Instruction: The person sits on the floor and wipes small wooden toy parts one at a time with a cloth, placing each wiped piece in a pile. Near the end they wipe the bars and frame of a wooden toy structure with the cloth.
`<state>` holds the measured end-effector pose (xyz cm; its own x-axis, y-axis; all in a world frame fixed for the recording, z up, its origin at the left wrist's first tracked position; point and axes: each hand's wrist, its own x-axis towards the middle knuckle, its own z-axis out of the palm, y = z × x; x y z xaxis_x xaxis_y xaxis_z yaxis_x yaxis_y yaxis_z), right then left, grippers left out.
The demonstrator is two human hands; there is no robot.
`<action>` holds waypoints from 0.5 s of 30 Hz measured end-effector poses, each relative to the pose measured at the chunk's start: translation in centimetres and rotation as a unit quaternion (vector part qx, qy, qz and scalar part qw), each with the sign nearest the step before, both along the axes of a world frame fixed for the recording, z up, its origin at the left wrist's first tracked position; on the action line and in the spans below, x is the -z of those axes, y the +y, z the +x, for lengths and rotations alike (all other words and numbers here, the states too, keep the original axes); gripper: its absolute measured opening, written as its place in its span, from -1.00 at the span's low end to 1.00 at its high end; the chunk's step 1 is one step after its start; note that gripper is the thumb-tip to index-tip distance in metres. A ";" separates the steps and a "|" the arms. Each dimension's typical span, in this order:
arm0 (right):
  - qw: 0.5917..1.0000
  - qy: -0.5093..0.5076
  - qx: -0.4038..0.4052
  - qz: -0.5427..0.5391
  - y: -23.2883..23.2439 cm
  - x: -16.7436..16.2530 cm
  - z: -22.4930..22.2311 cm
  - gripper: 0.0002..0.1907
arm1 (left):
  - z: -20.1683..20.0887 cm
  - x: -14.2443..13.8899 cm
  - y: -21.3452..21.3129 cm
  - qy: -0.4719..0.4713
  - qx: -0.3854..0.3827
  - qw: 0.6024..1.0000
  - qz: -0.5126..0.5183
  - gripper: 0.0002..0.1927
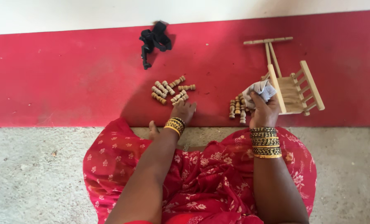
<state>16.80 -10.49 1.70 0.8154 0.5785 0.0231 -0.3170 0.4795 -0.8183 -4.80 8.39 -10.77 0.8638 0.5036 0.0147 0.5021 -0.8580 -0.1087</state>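
My left hand [183, 111] rests on the red mat beside a loose group of several small turned wooden pegs [168, 89], its fingers touching the nearest one. My right hand [263, 110] grips a crumpled grey-white cloth [259, 89]. It sits between a second cluster of wooden pegs [238, 108] and a small wooden cart-like toy [295, 87] with slatted sides and a long handle. Both wrists wear stacked gold and dark bangles.
A black strap-like object [154, 40] lies at the far side of the red mat [69, 79], near a white wall [69, 14]. I sit on a speckled grey floor [35, 174] in a red floral garment [205, 178].
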 end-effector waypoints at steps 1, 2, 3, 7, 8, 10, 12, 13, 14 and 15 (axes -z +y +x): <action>1.000 -0.015 -0.007 -0.012 0.2 0.5 -0.1 -0.75 | -0.5 0.0 -0.4 -0.034 -0.043 0.998 -0.025 -0.61; 0.999 -0.029 -0.014 -0.025 0.3 0.9 -0.1 -0.76 | -0.9 0.0 -0.9 -0.067 -0.086 0.993 -0.051 -0.64; 0.998 -0.044 -0.021 -0.038 0.5 1.4 -0.2 -0.76 | -1.2 0.0 -1.3 -0.101 -0.129 0.984 -0.076 -0.67; 0.990 -0.072 -0.043 -0.115 1.0 2.8 -0.9 -0.76 | -1.5 -0.4 -2.6 -0.327 -0.214 0.871 -0.296 -0.62; 0.979 -0.098 -0.060 -0.168 1.0 3.1 -1.2 -0.76 | -1.2 -0.9 -3.0 -0.413 -0.234 0.764 -0.436 -0.62; 0.944 -0.144 -0.110 -0.275 1.2 3.6 -2.2 -0.73 | -1.2 -1.5 -3.8 -0.495 -0.265 0.562 -0.607 -0.62; 0.891 -0.180 -0.171 -0.379 1.4 4.2 -3.7 -0.67 | -2.2 -2.2 -5.4 -0.510 -0.297 0.421 -0.689 -0.61; 0.889 -0.191 -0.193 -0.369 1.5 4.6 -4.7 -0.66 | -2.6 -2.7 -6.1 -0.509 -0.277 0.395 -0.713 -0.60; 0.886 -0.202 -0.215 -0.359 1.7 5.0 -5.7 -0.64 | -3.1 -3.2 -6.8 -0.508 -0.257 0.369 -0.735 -0.58; 0.882 -0.212 -0.237 -0.349 1.8 5.5 -6.8 -0.61 | -3.4 -3.6 -7.4 -0.505 -0.236 0.341 -0.757 -0.55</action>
